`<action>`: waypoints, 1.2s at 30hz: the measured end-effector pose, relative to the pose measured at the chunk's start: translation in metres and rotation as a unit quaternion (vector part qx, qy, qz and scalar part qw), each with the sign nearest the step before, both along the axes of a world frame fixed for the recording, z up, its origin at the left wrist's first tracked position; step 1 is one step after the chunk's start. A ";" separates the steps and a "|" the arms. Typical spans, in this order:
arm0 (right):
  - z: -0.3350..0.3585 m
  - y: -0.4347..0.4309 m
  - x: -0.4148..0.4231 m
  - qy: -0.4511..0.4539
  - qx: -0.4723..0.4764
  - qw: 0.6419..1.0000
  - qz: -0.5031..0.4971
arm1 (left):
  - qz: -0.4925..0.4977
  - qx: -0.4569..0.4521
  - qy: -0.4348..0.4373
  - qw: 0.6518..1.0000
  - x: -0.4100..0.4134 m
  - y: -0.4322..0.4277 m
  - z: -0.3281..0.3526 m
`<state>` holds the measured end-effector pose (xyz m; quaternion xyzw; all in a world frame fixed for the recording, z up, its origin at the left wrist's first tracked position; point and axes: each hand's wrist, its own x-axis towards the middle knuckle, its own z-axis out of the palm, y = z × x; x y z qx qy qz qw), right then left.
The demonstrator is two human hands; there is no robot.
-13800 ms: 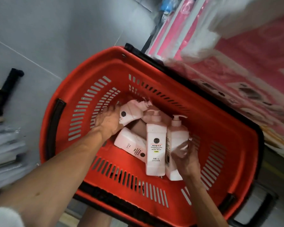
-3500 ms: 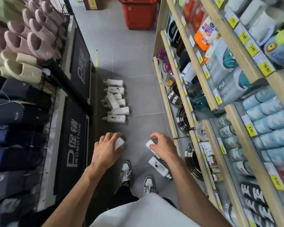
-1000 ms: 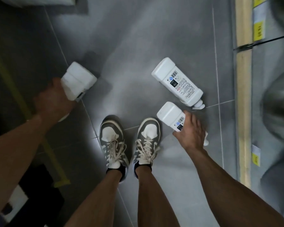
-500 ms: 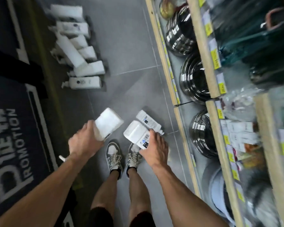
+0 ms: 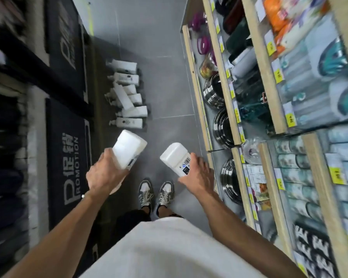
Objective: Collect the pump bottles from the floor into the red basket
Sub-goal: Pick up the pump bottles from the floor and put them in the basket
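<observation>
1. Left hand (image 5: 103, 173): fingers curled round the left bottle (image 5: 129, 148), a white pump bottle. Flat base points up and forward; the pump end is hidden under the palm.
2. Right hand (image 5: 199, 173): grips the right bottle (image 5: 177, 157) low on its body, base up, barcode label facing the camera.
3. Both held bottles are in the air above the floor (image 5: 165, 87), near each other but apart, just ahead of the shoes (image 5: 155, 192).
4. Cluster of bottles (image 5: 129, 99): white, lying on their sides along the floor's left edge, beyond the hands. Pumps point left; some lie across others.
5. Shoes: grey-and-white sneakers, flat on the floor between the forearms.
6. Right side: shelves (image 5: 269, 93) with wooden edges and yellow price tags; steel bowls (image 5: 223, 125) on the lowest tier.
7. Left side: black panel (image 5: 68, 157) reading "PROMOTION", touching the floor's edge.
</observation>
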<state>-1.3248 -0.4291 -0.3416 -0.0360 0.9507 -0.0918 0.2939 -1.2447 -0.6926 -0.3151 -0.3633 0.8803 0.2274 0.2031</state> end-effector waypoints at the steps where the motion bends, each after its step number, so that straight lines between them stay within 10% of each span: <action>1: 0.009 0.001 0.004 0.000 0.006 1.000 0.009 | 0.004 -0.002 0.008 1.000 0.008 -0.004 0.009; 19: 0.062 -0.023 0.029 -0.021 -0.039 0.976 0.214 | 0.142 -0.015 0.056 0.988 0.124 0.014 0.078; 36: 0.053 -0.035 0.022 -0.053 0.010 0.842 0.537 | 0.465 -0.039 0.011 0.884 0.238 0.141 0.097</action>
